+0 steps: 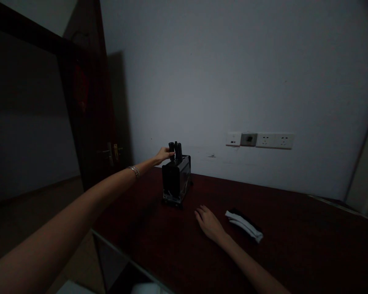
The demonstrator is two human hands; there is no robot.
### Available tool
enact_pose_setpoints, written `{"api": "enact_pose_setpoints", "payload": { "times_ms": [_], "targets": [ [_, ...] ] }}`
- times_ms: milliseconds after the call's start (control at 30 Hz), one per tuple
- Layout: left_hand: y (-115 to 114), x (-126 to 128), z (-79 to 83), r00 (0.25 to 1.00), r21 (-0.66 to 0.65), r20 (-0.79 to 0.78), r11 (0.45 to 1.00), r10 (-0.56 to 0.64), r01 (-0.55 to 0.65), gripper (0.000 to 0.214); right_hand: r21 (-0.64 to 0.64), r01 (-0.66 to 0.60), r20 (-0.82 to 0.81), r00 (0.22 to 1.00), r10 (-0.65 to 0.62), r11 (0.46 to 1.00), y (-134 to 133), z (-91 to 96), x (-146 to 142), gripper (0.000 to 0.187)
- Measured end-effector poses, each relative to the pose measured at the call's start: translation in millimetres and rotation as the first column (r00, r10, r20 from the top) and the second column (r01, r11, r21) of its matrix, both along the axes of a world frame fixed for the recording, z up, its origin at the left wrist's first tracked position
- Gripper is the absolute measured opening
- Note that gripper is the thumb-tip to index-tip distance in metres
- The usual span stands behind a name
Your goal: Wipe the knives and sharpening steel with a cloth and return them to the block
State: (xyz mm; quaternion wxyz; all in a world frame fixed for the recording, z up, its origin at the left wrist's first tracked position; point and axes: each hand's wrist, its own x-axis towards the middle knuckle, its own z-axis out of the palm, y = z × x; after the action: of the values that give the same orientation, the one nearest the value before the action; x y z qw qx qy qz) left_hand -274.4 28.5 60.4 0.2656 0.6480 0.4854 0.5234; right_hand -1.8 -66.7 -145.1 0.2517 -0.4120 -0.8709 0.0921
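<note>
Three upright black handles [179, 151] stand close together at the top of one box-shaped holder [171, 181], which has a flat black end and a glossy side. It stands upright on the smooth, dark reddish-brown table [221, 261], near the pale, matte wall [184, 81]. The person's left hand [164, 154], with a shiny metal bracelet [134, 170] at its wrist, reaches the holder's top, its fingers pinching the leftmost handle.

The right hand [207, 220] rests palm down on the tabletop, fingers extended and slightly parted, holding nothing. Just beside it lies one folded, soft-looking white-and-dark cloth [245, 225], long and narrow.

Four square plates [265, 140] sit in a row on the wall: three white, one grey and metallic-looking. One dark red-brown door [93, 102] stands at left.
</note>
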Motion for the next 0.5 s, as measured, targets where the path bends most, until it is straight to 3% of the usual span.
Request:
{"api": "enact_pose_setpoints", "payload": {
  "times_ms": [267,500],
  "targets": [
    [-5.8,8.2,0.2,0.997,-0.036,-0.009,0.996,0.075,-0.076,0.009,-0.014,-0.004,-0.008,1.0,0.004,1.0,1.0,-0.3,0.4,0.049],
    [-15.7,1.6,12.6,0.993,-0.095,-0.102,0.993,0.061,-0.07,0.01,-0.024,-0.015,-0.021,1.0,0.015,1.0,1.3,-1.5,0.8,0.047]
  ]
}}
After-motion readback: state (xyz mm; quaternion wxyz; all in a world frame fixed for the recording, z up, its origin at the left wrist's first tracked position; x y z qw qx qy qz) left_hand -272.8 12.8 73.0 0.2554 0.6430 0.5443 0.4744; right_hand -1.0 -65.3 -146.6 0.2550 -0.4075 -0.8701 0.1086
